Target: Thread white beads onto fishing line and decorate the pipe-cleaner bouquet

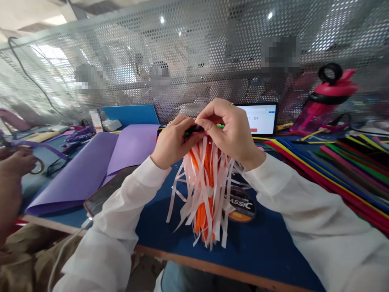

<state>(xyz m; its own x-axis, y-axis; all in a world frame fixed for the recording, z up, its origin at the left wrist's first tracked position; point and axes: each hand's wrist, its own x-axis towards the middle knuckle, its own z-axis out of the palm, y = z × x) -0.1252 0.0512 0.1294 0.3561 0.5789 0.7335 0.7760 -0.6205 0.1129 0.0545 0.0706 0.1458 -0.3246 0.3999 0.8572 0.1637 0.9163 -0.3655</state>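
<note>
My left hand (172, 141) is closed around the upper end of a tassel-like bundle (208, 174). It is made of pale pinkish-white strips over thick orange strands, and it hangs toward me above the blue tabletop. At the top of the bundle, my right hand (232, 132) pinches thumb to forefinger, its tips meeting those of the left. Whatever lies between the right fingertips is too small to make out. Dark, red and green bits show between the hands, partly hidden by the fingers. Behind the strips, a round black-and-orange disc (244, 207) with lettering lies on the table.
Purple sheets (82, 170) and a phone (103, 188) with a cable lie left. Colourful pipe cleaners (328, 174) spread right. A lit screen (263, 117) and pink bottle (326, 101) stand before the perforated metal partition (194, 52). Another person's hand (20, 162) holds scissors at far left.
</note>
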